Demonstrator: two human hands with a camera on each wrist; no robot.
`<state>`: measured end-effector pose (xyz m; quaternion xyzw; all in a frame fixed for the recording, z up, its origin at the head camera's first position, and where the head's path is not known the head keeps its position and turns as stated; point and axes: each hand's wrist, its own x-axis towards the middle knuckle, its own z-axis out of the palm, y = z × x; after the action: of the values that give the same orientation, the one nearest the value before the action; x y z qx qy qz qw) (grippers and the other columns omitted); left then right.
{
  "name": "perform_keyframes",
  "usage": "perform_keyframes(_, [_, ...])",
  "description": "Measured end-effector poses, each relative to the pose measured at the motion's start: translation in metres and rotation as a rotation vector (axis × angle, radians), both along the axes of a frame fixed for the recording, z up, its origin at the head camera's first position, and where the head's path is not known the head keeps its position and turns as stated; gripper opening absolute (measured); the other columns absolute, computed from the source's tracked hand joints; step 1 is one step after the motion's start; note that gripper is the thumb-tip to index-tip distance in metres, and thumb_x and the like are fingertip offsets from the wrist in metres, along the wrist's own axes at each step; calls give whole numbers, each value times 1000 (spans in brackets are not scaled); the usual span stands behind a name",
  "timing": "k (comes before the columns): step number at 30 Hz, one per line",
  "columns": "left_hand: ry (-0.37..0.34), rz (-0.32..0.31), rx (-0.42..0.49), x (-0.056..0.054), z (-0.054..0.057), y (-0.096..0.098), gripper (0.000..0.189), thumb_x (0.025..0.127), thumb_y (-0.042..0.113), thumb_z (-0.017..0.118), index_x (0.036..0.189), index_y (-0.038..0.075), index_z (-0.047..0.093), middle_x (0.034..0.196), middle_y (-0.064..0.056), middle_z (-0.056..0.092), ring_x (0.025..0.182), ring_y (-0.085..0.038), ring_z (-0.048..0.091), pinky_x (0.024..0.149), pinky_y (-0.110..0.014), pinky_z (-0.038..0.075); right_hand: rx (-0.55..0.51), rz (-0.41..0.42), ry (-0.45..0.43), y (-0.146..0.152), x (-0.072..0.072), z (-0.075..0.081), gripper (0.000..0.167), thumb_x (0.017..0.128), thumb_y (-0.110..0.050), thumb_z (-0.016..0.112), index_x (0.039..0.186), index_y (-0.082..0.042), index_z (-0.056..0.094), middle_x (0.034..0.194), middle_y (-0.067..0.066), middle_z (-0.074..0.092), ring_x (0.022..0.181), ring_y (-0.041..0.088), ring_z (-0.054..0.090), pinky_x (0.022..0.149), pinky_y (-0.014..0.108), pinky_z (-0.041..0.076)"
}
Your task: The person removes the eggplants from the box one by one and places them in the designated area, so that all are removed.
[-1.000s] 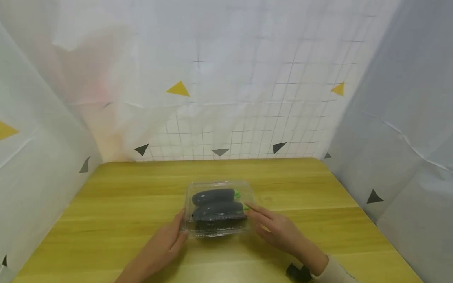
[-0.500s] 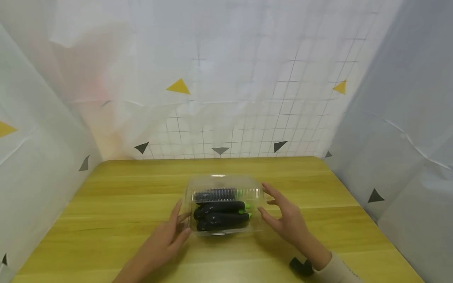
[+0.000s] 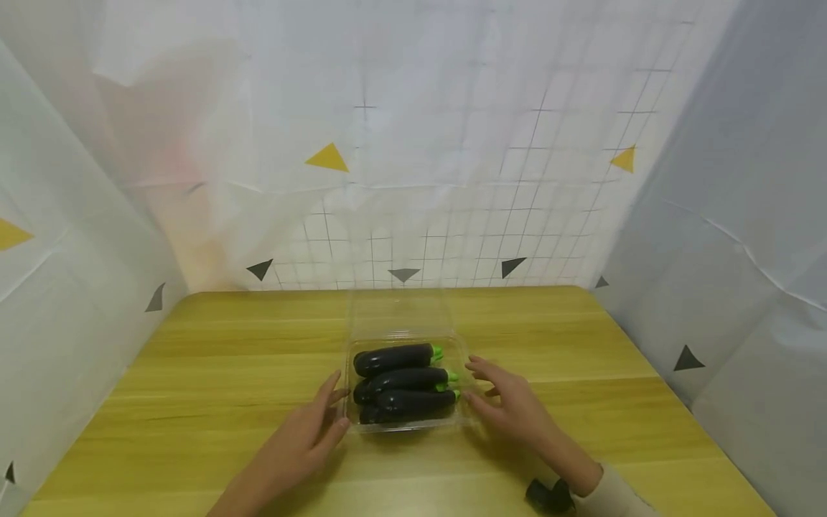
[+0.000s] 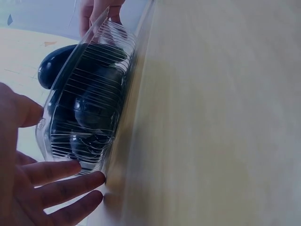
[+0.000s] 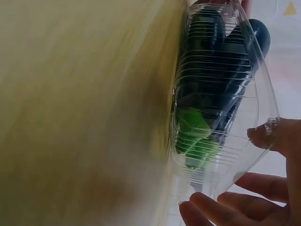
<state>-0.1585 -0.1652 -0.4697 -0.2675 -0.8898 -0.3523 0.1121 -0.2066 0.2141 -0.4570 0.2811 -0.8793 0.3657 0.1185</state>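
A clear plastic clamshell box [image 3: 408, 425] rests on the table with its lid [image 3: 400, 312] swung up at the back. Several dark eggplants [image 3: 413, 403] with bright green stem ends lie side by side in it. At the box's left side is my left hand [image 3: 300, 438]; its thumb touches the rim and its straight fingers [image 4: 70, 188] lie against the ribbed wall. My right hand [image 3: 513, 409] is at the right side, near the green stem ends. Its thumb [image 5: 263, 134] touches the rim, and the other fingers stretch along the box's outer side.
The yellow wood-grain table [image 3: 226, 373] extends around the box, with white sheets [image 3: 426, 143] standing behind and beside it. A small black object [image 3: 549, 495] shows by the right sleeve [image 3: 614, 492], partly hidden.
The lid has swung up and back from over the eggplants, uncovering them. My right hand rose with it, then came lower beside the box. My left hand stays at the left side.
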Motion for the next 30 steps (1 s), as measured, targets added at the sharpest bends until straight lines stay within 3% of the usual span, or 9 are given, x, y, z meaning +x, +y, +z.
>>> perform_keyframes(20, [-25,-11,6,3,2,-3,68,103,11,65,161,1,30,142,-15,61,110,-23,70,97,-50,56,-8,10,45,-2,3,-2,44,96,-20,78,136,-3,66,146,21,57,121,35,64,77,34,63])
perform_keyframes(30, [-48,102,-10,1,6,-7,68,107,34,60,164,10,30,150,-9,55,120,-28,65,101,-55,52,-8,-2,150,-4,-3,2,46,93,-15,80,135,-1,65,143,22,59,125,37,61,82,48,62])
